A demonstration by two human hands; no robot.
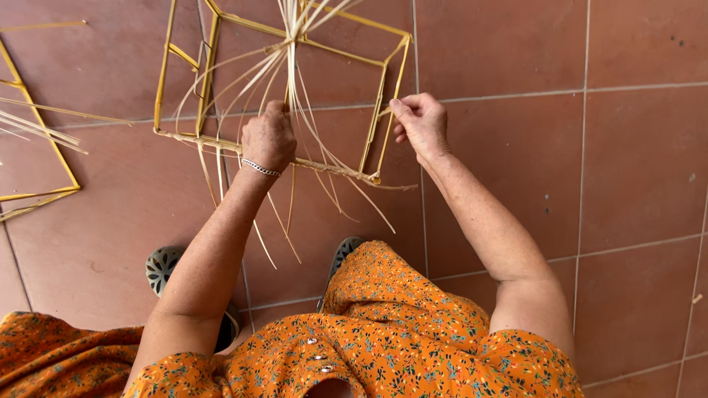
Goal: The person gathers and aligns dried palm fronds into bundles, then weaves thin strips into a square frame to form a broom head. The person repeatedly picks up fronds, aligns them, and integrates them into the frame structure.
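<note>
Left hand [268, 138]: closed over the wrapped bottom rail, knuckles up, fingers curled around rail and strand roots together — pins the work so it cannot swing; thin bracelet [259, 168] at the wrist

Right hand [422, 124]: fingers bunched narrow, thumb against forefinger, pinching what looks like a strand end just beside the frame's right upright; likely held off to the side to keep that strand taut, though the strand itself is too thin to trace

Bamboo frame [291, 96]: yellow, open box of thin sticks, raised off the floor between both hands and tilted toward the wearer — far corners run out of view at the top edge

Bottom rail [332, 168]: bound along its length with pale fibre; wrapping reaches from the left corner to the right corner, loose tails hanging below

Loose strands [295, 81]: pale, flat strips fanning from a gathered point near the top of the frame, curving down past the rail; left slack, probably waiting their turn

Second frame [37, 147]: same yellow sticks, lying flat at the left edge, well apart from the hands, a bundle of pale strips across it

Floor [627, 147]: reddish-brown tiles, grey joints

Posture: seen from above, orange flowered dress [383, 332] across the lap, grey perforated sandals [164, 267] planted either side beneath the frame — work held out clear of the knees
</note>
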